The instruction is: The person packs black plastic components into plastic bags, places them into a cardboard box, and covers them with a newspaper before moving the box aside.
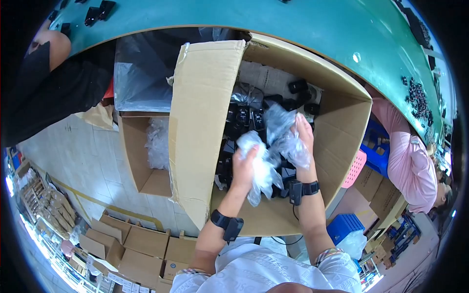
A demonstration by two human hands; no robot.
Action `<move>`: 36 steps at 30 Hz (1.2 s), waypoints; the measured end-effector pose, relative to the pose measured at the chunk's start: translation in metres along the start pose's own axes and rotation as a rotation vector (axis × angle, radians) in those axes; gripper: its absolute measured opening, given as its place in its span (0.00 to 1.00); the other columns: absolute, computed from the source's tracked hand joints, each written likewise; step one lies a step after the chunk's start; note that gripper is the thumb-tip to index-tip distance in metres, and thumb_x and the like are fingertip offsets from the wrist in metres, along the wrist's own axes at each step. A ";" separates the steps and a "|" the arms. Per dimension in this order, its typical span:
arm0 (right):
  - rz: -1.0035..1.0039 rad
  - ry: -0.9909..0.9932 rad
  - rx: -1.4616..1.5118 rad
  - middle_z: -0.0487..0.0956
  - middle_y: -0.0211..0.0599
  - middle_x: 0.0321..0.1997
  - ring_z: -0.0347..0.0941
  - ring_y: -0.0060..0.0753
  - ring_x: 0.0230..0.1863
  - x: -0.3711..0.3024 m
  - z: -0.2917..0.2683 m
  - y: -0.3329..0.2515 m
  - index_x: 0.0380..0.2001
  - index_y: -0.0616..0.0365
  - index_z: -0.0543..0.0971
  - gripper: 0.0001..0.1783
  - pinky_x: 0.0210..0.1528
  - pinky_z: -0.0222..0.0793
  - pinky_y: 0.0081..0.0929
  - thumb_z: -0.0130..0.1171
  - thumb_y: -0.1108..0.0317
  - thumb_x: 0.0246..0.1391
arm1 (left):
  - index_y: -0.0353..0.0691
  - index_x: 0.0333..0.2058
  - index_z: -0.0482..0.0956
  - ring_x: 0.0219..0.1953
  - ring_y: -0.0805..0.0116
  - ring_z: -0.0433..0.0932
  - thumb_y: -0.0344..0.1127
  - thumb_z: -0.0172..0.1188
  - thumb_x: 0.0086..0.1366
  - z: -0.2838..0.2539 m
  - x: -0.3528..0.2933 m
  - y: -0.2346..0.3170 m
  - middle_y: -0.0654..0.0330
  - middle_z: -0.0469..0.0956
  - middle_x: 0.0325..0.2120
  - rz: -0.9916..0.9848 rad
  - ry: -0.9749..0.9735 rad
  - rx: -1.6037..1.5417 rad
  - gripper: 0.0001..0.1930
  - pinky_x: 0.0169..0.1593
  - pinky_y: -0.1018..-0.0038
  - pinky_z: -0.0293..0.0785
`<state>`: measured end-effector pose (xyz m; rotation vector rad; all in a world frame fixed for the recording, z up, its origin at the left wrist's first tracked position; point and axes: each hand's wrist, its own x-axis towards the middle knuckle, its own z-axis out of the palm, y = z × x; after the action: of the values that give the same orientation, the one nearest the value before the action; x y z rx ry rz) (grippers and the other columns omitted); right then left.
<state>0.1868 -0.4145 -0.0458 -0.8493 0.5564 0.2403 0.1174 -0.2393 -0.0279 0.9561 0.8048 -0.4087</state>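
Both my hands are inside a large open cardboard box (342,117). My left hand (243,168) is closed on a crumpled clear plastic bag (262,168), which looks whitish in the light. At the right, my right hand (304,134) grips another clear plastic bag (282,128), its loose folds hanging over the wrist side. Beneath the bags lie several black plastic parts (243,116), partly covered by the film. More black parts (298,87) rest near the box's far right corner, beside a grey paper sheet (266,78).
The box's left flap (202,112) stands folded outward. Farther left, another carton (134,156) holds clear plastic. A green table (220,17) runs along the far side, with small dark parts (419,100) on it. One person in pink (413,166) sits right; another in black (53,93) is left.
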 end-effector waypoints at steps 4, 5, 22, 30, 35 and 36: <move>0.150 -0.136 -0.329 0.67 0.14 0.24 0.59 0.08 0.24 -0.010 -0.014 0.019 0.28 0.52 0.74 0.13 0.26 0.54 0.14 0.51 0.60 0.66 | 0.35 0.49 0.75 0.40 0.74 0.76 0.36 0.56 0.66 -0.003 0.012 0.006 0.62 0.78 0.41 0.035 0.080 -0.099 0.16 0.46 0.76 0.71; 0.121 -0.116 -0.265 0.68 0.15 0.24 0.60 0.08 0.25 -0.013 -0.018 0.017 0.29 0.52 0.74 0.13 0.27 0.55 0.13 0.51 0.60 0.66 | 0.34 0.55 0.71 0.46 0.73 0.73 0.36 0.54 0.67 0.002 0.011 0.006 0.60 0.75 0.49 0.076 0.065 0.004 0.20 0.51 0.76 0.68; -0.430 0.035 -0.892 0.62 0.22 0.19 0.54 0.14 0.21 -0.074 0.039 -0.004 0.49 0.61 0.70 0.24 0.24 0.53 0.16 0.64 0.68 0.50 | 0.35 0.50 0.72 0.44 0.73 0.76 0.27 0.64 0.60 0.008 -0.002 0.005 0.60 0.77 0.43 -0.006 -0.215 0.125 0.19 0.48 0.74 0.74; -0.756 0.117 -1.167 0.73 0.42 0.20 0.71 0.38 0.18 -0.070 0.025 0.021 0.30 0.61 0.75 0.04 0.22 0.66 0.29 0.55 0.73 0.58 | 0.37 0.53 0.68 0.44 0.71 0.77 0.26 0.60 0.62 0.002 0.006 -0.019 0.60 0.76 0.44 -0.027 -0.159 -0.040 0.20 0.49 0.74 0.74; -0.323 0.145 -0.609 0.66 0.20 0.24 0.58 0.11 0.26 -0.057 0.013 0.001 0.27 0.57 0.71 0.13 0.28 0.55 0.15 0.48 0.65 0.66 | 0.35 0.45 0.79 0.39 0.74 0.77 0.32 0.58 0.65 0.006 -0.001 -0.007 0.61 0.80 0.38 0.015 -0.150 -0.065 0.11 0.42 0.77 0.72; -0.335 0.073 -0.840 0.66 0.20 0.24 0.57 0.11 0.25 -0.054 0.000 -0.001 0.27 0.56 0.71 0.13 0.27 0.54 0.15 0.48 0.64 0.67 | 0.35 0.45 0.79 0.39 0.74 0.77 0.32 0.58 0.65 0.008 -0.001 -0.006 0.61 0.80 0.38 0.013 -0.152 -0.067 0.11 0.42 0.77 0.72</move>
<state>0.1425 -0.4139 -0.0155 -1.7530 0.3609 0.1296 0.1165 -0.2493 -0.0273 0.8567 0.6704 -0.4355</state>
